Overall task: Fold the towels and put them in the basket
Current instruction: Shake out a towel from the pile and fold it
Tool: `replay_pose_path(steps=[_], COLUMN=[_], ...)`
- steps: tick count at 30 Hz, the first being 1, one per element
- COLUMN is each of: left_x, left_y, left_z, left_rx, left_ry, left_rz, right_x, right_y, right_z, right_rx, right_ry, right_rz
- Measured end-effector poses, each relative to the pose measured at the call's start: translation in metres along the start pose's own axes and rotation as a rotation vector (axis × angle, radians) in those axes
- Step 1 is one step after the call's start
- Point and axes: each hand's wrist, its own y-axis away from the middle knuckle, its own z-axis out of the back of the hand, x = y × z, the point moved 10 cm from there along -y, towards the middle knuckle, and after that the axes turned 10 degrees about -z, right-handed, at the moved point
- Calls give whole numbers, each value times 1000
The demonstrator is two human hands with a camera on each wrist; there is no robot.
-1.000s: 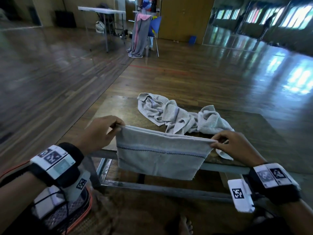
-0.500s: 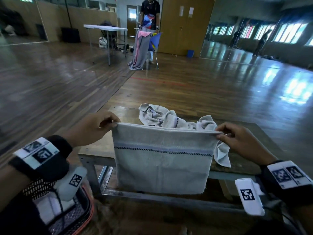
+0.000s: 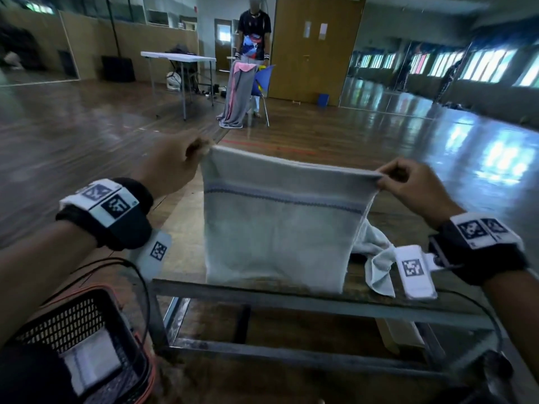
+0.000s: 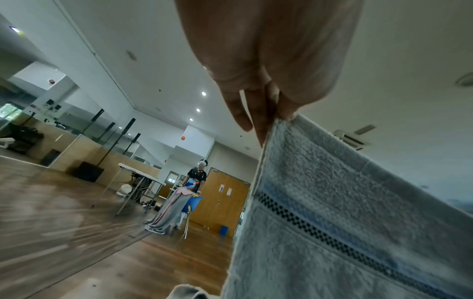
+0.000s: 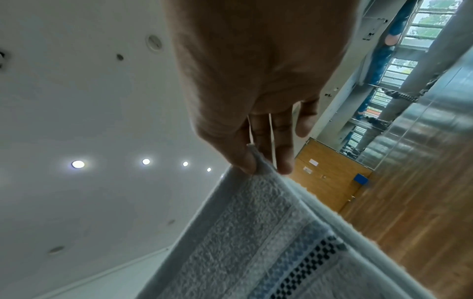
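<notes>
A pale grey towel (image 3: 277,228) with a blue and dark checked stripe hangs doubled over between my hands, above the low table (image 3: 320,290). My left hand (image 3: 178,164) pinches its top left corner; the same pinch shows in the left wrist view, left hand (image 4: 271,113) on towel (image 4: 345,212). My right hand (image 3: 408,188) pinches the top right corner, seen also as right hand (image 5: 258,157) on towel (image 5: 256,232). Another crumpled towel (image 3: 376,258) lies on the table, mostly hidden behind the held one. A black mesh basket (image 3: 73,325) with a folded towel (image 3: 90,360) inside sits at lower left.
The table has a metal frame (image 3: 291,354) below its top. Far across the wooden floor a person (image 3: 253,33) stands behind a blue chair (image 3: 262,80) draped with grey and pink cloth. A white folding table (image 3: 178,58) stands at the back left.
Both hands have lifted the folded towel upward and forward, from hanging off the table's front edge to hanging over the tabletop. The crumpled towel is now largely hidden behind it.
</notes>
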Motion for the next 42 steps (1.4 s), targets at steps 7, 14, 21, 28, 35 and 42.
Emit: replay_pose_path(steps=[7,14,21,28,35,42], left_x=[7,32,46,58,53,50], left_y=[15,104,168,189,203,209], left_z=[10,-109,-196,-236,-237,-222], left_rx=[-169,371,927,1116,1119,1095], left_ry=[272,320,191,50,147,263], left_rz=[-27,80,110,84,55,92], right_x=[-1,-80,-160,-175,-183,-159], right_y=[16,68,88,75,100,121], right_z=[-2,-98,-175,-216,-221,-213], right_rx=[119,487,687,643,759,836], right_ry=[-185,44,326,667,668,599], right_rz=[9,-141,-237,-42,-73,-58])
